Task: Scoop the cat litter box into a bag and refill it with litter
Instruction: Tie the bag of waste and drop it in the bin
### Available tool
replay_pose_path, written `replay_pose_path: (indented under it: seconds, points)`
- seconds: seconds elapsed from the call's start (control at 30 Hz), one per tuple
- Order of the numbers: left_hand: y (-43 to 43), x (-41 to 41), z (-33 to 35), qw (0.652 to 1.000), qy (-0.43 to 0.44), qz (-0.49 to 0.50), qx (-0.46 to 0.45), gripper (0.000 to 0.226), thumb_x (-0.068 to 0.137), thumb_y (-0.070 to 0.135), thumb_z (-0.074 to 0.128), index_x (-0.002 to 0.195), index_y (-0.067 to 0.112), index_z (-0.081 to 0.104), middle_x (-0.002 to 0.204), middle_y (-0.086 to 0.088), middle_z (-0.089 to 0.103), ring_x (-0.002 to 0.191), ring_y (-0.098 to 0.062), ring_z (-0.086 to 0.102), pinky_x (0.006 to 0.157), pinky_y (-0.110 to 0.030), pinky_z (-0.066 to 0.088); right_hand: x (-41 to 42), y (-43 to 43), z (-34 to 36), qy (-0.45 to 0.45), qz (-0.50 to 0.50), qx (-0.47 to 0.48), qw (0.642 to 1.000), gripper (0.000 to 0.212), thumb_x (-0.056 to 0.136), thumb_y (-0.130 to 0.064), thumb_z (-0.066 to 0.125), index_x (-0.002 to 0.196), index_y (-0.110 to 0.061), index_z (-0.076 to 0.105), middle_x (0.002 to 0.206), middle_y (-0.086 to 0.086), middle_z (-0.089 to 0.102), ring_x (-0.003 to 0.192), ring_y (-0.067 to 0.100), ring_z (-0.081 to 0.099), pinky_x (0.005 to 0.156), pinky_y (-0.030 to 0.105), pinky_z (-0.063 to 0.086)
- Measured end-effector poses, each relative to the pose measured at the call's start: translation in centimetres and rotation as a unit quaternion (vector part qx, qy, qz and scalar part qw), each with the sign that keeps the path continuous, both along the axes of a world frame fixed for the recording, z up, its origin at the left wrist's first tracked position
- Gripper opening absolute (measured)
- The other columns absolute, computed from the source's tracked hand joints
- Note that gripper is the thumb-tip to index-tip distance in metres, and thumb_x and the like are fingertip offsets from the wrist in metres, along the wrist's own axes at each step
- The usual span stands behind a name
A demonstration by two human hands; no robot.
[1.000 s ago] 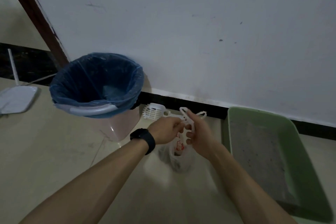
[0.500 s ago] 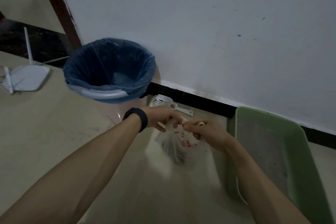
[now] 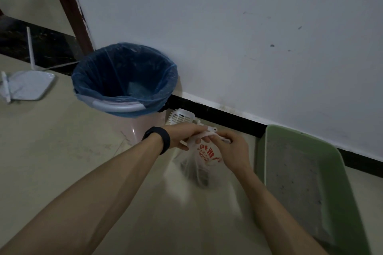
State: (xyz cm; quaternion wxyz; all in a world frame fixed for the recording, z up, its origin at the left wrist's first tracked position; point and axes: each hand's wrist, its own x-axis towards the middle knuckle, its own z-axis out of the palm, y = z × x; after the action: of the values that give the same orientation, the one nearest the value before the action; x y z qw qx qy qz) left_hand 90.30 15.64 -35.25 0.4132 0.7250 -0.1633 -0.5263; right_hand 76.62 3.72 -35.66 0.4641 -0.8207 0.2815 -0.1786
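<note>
Beige floor carries litter box by white wall.

A: Where is there open floor?
B: Left of the arms, wide and bare; only a white router sits far off by the skirting.
A: And ahead?
B: Tight. The waste bin stands just beyond the left hand, and the litter scoop lies just past that hand at the foot of the wall.
A: Rightward?
B: The green litter box lies near the right hand; a narrow floor strip separates it from the hanging plastic bag.
</note>
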Motion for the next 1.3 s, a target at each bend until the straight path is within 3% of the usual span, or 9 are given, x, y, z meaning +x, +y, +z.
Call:
replay_pose_path:
  seconds: [0.2,0.37,0.63,0.77,0.87,0.93,1.03,1.17,1.3]
  points:
    - [-0.5,-0.1,-0.6,0.999,0.013,0.019,0.023,0.036,0.093,0.054,0.052,0.112,0.027,0.067,0.093,0.002,0.067,0.095,-0.017,0.062,0.087,-0.037,0.053,-0.2,0.5,-0.4,-0.021,-0.016,0.023,0.999,0.027,0.074,-0.038,0.083,0.086,-0.027,0.062,0.075,-0.008,0.069,0.067,0.001,0.066,0.05,0.018,0.051]
    - [-0.2,-0.6,-0.4,0.998,0.028,0.024,0.044,0.02,0.087,0.05,0.06,0.081,0.032,0.067,0.06,0.009,0.056,0.077,-0.014,0.055,0.081,-0.034,0.047,-0.1,0.5,-0.8,-0.026,-0.026,0.001,0.999,0.015,0.076,-0.031,0.082,0.081,-0.028,0.069,0.076,-0.01,0.068,0.07,0.001,0.064,0.056,0.017,0.051]
    - [-0.5,-0.2,-1.6,0.99,0.033,0.128,0.058,0.022,0.077,0.042,0.074,0.082,0.025,0.061,0.087,0.003,0.055,0.089,-0.017,0.056,0.073,-0.031,0.047,-0.7,0.5,-2.2,-0.006,0.039,-0.062,0.997,0.023,0.087,-0.036,0.07,0.108,-0.03,0.075,0.088,-0.015,0.069,0.077,-0.004,0.064,0.071,0.013,0.051]
    - [-1.4,-0.5,-1.1,0.98,-0.041,0.192,0.032,0.019,0.09,0.034,0.06,0.097,0.016,0.062,0.088,0.002,0.061,0.091,-0.02,0.056,0.085,-0.034,0.046,-1.3,0.2,-2.4,0.058,0.065,-0.111,0.99,0.026,0.096,-0.037,0.056,0.106,-0.022,0.076,0.079,-0.009,0.071,0.068,-0.001,0.063,0.067,0.013,0.05]
    - [-0.2,0.6,-1.3,0.96,-0.222,0.153,0.075,0.035,0.098,0.037,0.047,0.115,0.011,0.06,0.112,-0.008,0.064,0.102,-0.028,0.059,0.084,-0.034,0.046,-1.8,-0.8,-2.3,0.082,0.007,-0.185,0.979,0.035,0.1,-0.038,0.048,0.088,-0.019,0.075,0.076,-0.008,0.07,0.066,0.007,0.062,0.062,0.017,0.042]
    - [2.1,1.7,-2.5,0.913,-0.373,0.084,0.14,0.035,0.098,0.035,0.044,0.121,0.011,0.055,0.12,-0.012,0.059,0.104,-0.031,0.059,0.083,-0.037,0.047,-3.1,-1.9,-3.1,0.129,-0.019,-0.212,0.969,0.043,0.101,-0.045,0.04,0.08,-0.021,0.068,0.074,-0.007,0.069,0.066,0.012,0.062,0.063,0.029,0.047]
    - [6.0,1.8,-4.8,0.818,-0.505,-0.046,0.27,0.031,0.099,0.019,0.037,0.127,0.012,0.049,0.127,-0.011,0.053,0.107,-0.032,0.058,0.085,-0.04,0.047,-7.0,-4.0,-6.1,0.362,0.007,-0.252,0.897,0.038,0.102,-0.043,0.034,0.082,-0.023,0.06,0.086,0.0,0.068,0.076,0.021,0.064,0.073,0.035,0.056]
    - [7.8,-0.6,-7.1,0.77,-0.517,-0.144,0.346,0.034,0.1,0.011,0.033,0.129,0.011,0.05,0.131,-0.009,0.05,0.109,-0.029,0.06,0.083,-0.037,0.044,-8.5,-5.3,-8.0,0.422,-0.055,-0.178,0.887,0.027,0.099,-0.033,0.042,0.1,-0.023,0.067,0.108,0.014,0.069,0.1,0.034,0.066,0.085,0.037,0.053]
    - [8.6,0.6,-7.6,0.847,-0.421,-0.043,0.322,0.035,0.102,0.029,0.033,0.125,0.011,0.052,0.128,-0.012,0.058,0.111,-0.032,0.058,0.089,-0.037,0.043,-6.8,-6.1,-7.7,0.282,-0.17,0.053,0.943,0.042,0.101,-0.038,0.046,0.087,-0.005,0.068,0.07,0.009,0.07,0.074,0.023,0.071,0.059,0.024,0.049]
